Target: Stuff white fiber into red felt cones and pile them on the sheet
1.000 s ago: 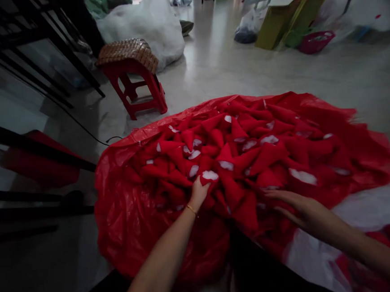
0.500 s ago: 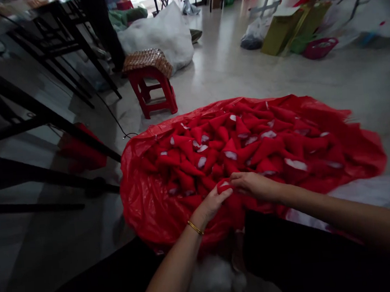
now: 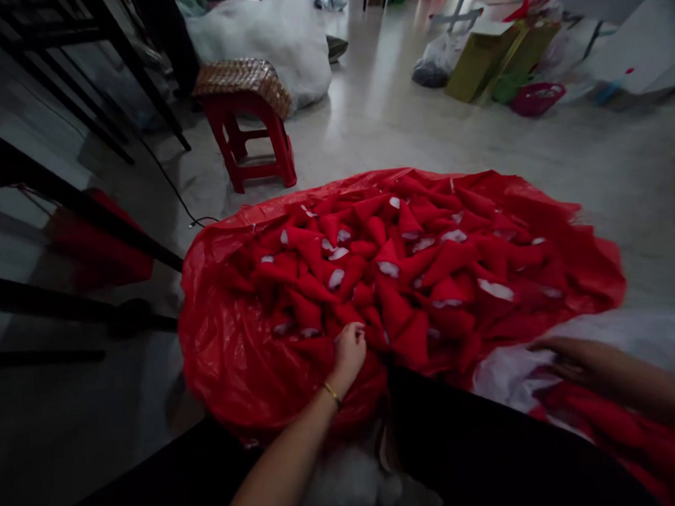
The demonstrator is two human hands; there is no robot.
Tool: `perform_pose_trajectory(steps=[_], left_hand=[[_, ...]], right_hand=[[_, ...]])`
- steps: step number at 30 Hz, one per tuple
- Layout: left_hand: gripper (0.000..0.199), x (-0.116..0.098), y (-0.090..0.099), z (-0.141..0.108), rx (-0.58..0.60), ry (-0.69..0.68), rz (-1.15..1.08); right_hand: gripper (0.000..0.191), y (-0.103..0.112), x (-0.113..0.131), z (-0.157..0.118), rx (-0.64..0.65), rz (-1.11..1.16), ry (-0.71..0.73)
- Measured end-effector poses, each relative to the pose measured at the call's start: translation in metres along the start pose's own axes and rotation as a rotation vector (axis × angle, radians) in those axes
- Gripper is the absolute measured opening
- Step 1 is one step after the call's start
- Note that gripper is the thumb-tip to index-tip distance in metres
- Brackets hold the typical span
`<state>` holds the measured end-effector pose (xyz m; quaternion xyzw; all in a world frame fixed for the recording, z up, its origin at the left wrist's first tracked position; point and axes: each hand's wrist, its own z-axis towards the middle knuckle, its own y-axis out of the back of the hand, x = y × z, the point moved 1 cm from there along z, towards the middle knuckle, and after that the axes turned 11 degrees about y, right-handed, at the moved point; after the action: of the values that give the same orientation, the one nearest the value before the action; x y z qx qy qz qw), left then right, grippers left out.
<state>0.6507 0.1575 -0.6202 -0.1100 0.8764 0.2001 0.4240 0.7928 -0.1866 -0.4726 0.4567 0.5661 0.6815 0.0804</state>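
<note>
Several red cloth cones (image 3: 400,310) with white stuffing at their ends fill a large red plastic bag (image 3: 224,371) spread on the floor. Over the near edge of that pile is my left hand (image 3: 351,353), its fingers curled together; whatever they hold, if anything, is too small to make out. On the right, my right hand (image 3: 568,356) reaches over a translucent white bag (image 3: 505,376) with red cloth pieces (image 3: 608,419) inside. Its fingers are partly blurred and dark. White stuffing (image 3: 347,486) lies low between my legs.
Beyond the red bag stands a red stool (image 3: 256,146) with a woven cover. Behind it is a big white sack (image 3: 274,40). Black table legs (image 3: 76,199) cross the left side. A pink basket (image 3: 539,99) and boxes (image 3: 483,58) stand at the back right.
My hands have separated. The right one has moved right to the white bag, and the red piece between them is no longer seen there. The view has shifted, showing more of that bag.
</note>
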Motion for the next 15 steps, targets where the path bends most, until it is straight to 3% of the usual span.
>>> perform_pose_trajectory(steps=[2,3,6,8,10,12,15], left_hand=[[0.031,-0.018,-0.025,0.017,0.039,-0.045,0.006],[0.032,-0.026,-0.036,0.027,0.044,-0.005,-0.022],[0.034,-0.039,-0.052,0.055,0.036,0.181,-0.131],[0.032,-0.040,-0.052,0.067,0.054,0.221,-0.154],[0.032,-0.039,-0.047,0.070,0.147,0.257,-0.228],[0.037,-0.040,-0.043,0.066,0.342,0.341,-0.422],[0.040,-0.046,-0.040,0.051,0.643,0.522,-0.778]], right_hand=[[0.029,-0.041,0.012,0.049,0.179,0.049,0.049],[0.035,-0.066,0.021,0.076,0.238,0.064,0.068],[0.062,-0.138,0.043,0.145,0.219,0.008,-0.002],[0.063,-0.169,0.050,0.170,0.207,0.031,-0.096],[0.048,-0.178,0.052,0.176,0.209,0.172,-0.149],[0.037,-0.171,0.052,0.172,0.265,0.427,-0.170],[0.044,-0.146,0.060,0.161,0.442,0.777,-0.259]])
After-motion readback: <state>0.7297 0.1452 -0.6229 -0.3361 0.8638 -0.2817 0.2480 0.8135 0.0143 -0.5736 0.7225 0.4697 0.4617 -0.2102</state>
